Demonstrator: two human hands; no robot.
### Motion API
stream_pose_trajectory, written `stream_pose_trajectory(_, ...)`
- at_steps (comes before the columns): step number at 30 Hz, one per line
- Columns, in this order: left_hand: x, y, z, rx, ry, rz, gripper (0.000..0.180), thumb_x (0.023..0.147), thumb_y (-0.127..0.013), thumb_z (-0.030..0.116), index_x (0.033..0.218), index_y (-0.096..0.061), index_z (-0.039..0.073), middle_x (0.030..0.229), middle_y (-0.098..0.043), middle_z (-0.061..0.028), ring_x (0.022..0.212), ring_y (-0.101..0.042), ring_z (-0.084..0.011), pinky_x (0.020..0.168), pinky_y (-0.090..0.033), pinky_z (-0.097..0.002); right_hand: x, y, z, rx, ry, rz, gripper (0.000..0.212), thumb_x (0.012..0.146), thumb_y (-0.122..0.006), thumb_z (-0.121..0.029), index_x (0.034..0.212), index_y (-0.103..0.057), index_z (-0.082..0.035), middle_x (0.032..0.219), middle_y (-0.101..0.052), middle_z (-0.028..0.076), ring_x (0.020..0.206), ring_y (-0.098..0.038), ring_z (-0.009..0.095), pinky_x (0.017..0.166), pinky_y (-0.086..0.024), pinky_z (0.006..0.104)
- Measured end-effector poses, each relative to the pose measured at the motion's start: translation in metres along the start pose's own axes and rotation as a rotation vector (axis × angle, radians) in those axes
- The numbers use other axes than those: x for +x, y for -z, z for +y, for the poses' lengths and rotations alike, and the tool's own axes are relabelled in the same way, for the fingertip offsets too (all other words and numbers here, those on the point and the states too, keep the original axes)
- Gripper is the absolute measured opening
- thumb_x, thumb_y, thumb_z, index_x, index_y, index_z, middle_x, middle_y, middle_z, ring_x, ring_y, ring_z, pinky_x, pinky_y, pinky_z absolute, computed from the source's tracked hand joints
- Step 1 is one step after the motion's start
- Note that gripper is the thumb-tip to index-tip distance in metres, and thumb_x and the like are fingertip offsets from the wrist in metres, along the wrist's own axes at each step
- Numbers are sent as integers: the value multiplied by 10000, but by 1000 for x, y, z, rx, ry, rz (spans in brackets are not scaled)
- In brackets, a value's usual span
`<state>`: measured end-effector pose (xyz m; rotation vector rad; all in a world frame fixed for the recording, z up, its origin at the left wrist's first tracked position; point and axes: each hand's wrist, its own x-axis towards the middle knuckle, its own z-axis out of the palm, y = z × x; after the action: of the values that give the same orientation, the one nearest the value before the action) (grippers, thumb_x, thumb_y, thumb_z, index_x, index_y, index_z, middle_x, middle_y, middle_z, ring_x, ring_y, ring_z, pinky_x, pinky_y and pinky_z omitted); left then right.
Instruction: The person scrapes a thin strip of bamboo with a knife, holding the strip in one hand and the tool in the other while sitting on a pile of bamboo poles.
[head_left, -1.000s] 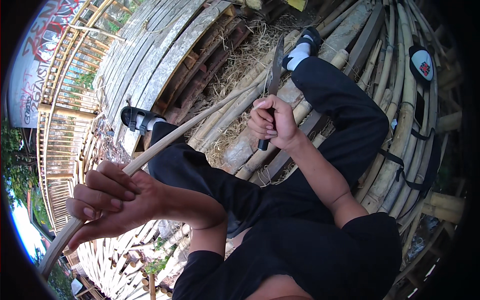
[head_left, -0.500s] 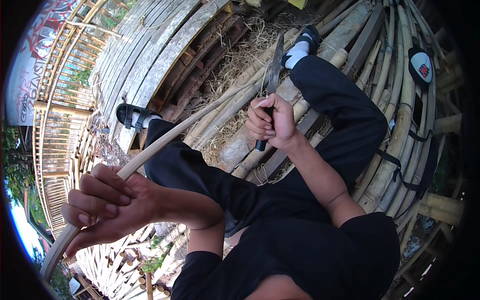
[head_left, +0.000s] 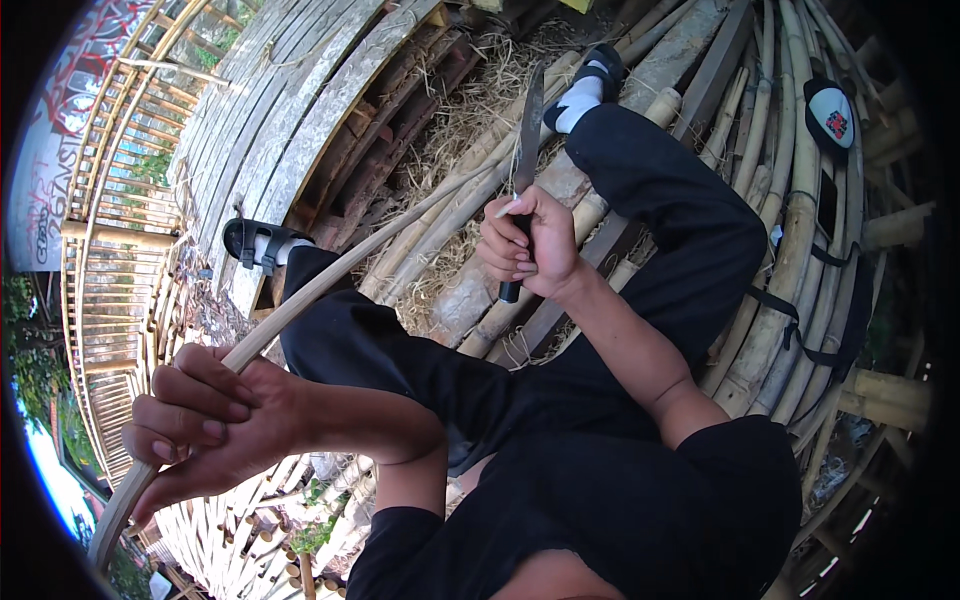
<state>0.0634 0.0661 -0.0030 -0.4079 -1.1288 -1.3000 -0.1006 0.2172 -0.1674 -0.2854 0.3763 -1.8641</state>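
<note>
Held in my left hand (head_left: 215,420) is a long, pale bamboo strip (head_left: 330,274), with my fingers wrapped round its thicker near part. The strip slants up and right across my left leg toward the knife. My right hand (head_left: 532,243) grips the black handle of a knife (head_left: 529,130), whose long, stained grey blade points away from me. The strip's far part passes beside the blade; whether the two touch I cannot tell. A thin light piece shows at my right thumb.
Long bamboo poles (head_left: 797,215) lie at my right, with a cap (head_left: 832,115), a phone (head_left: 827,204) and a black strap (head_left: 800,345) on them. A weathered plank platform (head_left: 265,125) stands far left. Dry shavings (head_left: 470,120) litter the ground. Cut bamboo (head_left: 235,530) is stacked lower left.
Both hands keep their grips. The view has shifted slightly; the knife and my right hand appear a little further left and the blade stands slightly more upright.
</note>
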Motion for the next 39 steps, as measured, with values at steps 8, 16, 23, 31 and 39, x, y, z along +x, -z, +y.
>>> stream_pose_trajectory(8,-1,0,1,107,-34,49,589,880,-321,630,684,-471,95,478,-293,32,379,-189,-53,354,-165,-203,2,1,4,-120,-49,158,313,796,-427,-216,520,-314,-119,443,-293,-18,341,-257,70,329,-236,230)
stream_pose_trajectory(16,6,7,4,-121,83,-174,570,872,-373,627,698,-472,94,473,-344,16,358,-219,-62,346,-213,-204,11,12,41,-1199,-80,415,370,964,-376,-324,775,-469,-19,587,-472,52,487,-475,163,490,-382,304)
stream_pose_trajectory(23,4,4,3,-120,68,-169,543,878,-387,611,686,-447,107,463,-350,18,339,-229,-61,327,-206,-200,12,8,43,-1425,63,500,463,963,-339,-352,852,-560,39,718,-579,271,770,-562,452,699,-438,502)
stream_pose_trajectory(31,-3,-7,0,143,-73,42,557,889,-325,620,642,-395,125,425,-284,37,319,-194,-51,313,-179,-195,15,-6,42,-1517,109,400,504,963,-331,-353,776,-564,53,690,-575,277,728,-574,446,666,-454,501)
stream_pose_trajectory(39,-2,-3,1,199,-72,44,573,887,-302,632,651,-397,119,431,-287,33,324,-198,-54,323,-181,-203,18,15,42,-1590,144,466,447,963,-338,-328,800,-543,34,632,-552,272,686,-564,453,618,-445,512)
